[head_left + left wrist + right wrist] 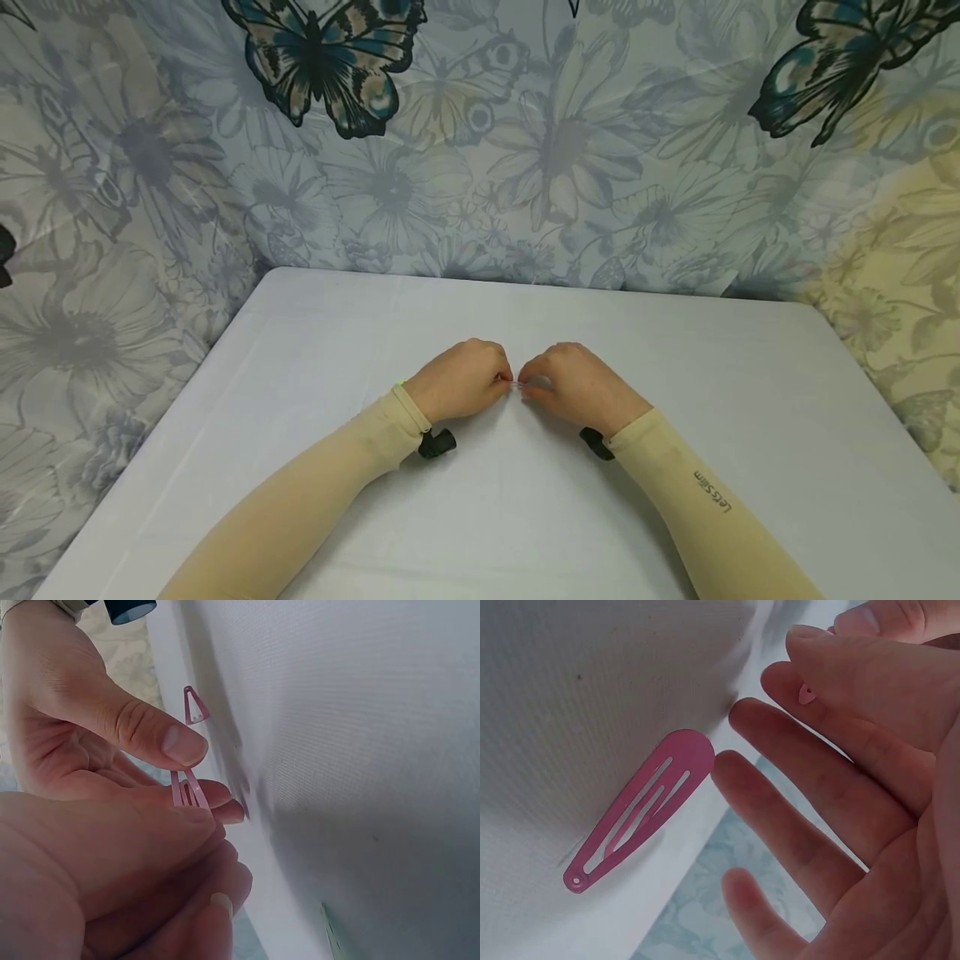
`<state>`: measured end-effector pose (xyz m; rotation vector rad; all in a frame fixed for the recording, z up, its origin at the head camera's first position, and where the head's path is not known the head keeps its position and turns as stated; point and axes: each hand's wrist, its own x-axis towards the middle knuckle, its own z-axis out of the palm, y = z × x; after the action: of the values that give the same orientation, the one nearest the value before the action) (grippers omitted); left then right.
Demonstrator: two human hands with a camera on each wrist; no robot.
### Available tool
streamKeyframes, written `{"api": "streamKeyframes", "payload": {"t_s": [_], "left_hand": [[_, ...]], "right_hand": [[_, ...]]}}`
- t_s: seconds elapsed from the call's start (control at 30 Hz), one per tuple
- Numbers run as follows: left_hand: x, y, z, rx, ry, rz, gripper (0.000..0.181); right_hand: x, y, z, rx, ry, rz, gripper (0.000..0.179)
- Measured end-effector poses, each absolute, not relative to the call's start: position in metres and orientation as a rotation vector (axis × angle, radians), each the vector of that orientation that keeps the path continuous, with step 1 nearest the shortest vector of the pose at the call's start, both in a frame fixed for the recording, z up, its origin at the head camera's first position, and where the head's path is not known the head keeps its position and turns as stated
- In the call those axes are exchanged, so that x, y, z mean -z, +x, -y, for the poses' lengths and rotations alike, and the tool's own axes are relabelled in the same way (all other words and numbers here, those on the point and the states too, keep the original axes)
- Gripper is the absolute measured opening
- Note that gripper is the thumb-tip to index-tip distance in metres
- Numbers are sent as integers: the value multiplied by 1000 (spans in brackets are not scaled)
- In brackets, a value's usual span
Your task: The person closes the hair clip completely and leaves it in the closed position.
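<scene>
Near the middle of the table, both hands hold a small pink snap hair clip (189, 789) between them. My left hand (462, 379) grips one end, its thumb over the clip in the left wrist view. The thumb and index finger of my right hand (581, 385) pinch the other end; its remaining fingers are spread in the right wrist view. The tip of the held clip (807, 694) shows between those fingers. A second pink hair clip (646, 804) lies on the white table close to the right hand's fingertips. In the head view the right hand hides it.
The white table (480, 517) extends around both arms. A green pointed thing (330, 930) lies near the left hand, mostly cut off by the frame edge. Behind the table hangs flowered, butterfly-patterned cloth (465, 192). Dark wrist cameras (437, 443) sit below the sleeves.
</scene>
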<state>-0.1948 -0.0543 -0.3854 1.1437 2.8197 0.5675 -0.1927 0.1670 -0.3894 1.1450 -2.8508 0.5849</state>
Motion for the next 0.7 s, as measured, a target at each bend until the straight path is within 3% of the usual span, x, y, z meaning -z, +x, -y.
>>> {"api": "streamKeyframes", "payload": {"t_s": [0.7], "left_hand": [[384, -195, 55, -528, 1200, -2760, 14]], "right_hand": [[391, -193, -166, -576, 1223, 2763, 9]]}}
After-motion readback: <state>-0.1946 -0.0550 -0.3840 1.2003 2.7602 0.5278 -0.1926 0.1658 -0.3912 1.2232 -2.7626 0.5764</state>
